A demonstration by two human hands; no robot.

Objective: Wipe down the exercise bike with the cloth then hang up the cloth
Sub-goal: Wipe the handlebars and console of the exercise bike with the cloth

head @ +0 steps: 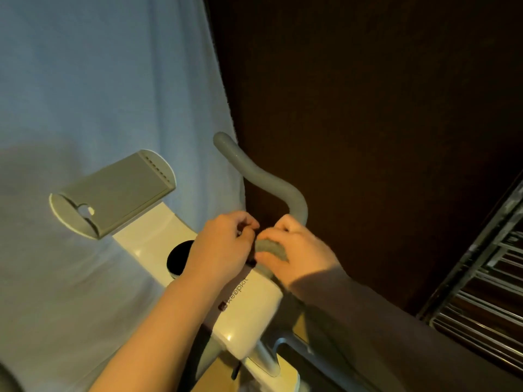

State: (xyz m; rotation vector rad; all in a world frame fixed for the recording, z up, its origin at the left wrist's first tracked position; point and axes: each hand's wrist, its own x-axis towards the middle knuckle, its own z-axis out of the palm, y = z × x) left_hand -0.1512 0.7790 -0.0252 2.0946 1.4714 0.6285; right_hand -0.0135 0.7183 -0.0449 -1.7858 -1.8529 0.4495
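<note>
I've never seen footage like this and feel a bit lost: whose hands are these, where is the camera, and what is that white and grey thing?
There is no robot here. A person wears a camera on the head, looking down at their own hands. The white and grey thing is an exercise bike, with a grey handlebar and a tablet shelf. The right hand grips a grey cloth against the handlebar base. The left hand pinches something dark and small beside it; I cannot tell what. A pale sheet hangs behind.

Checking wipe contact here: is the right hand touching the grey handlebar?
Touching. The head view shows the right hand curled over the lower bend of the grey handlebar, fingers wrapped on it with no gap.
</note>
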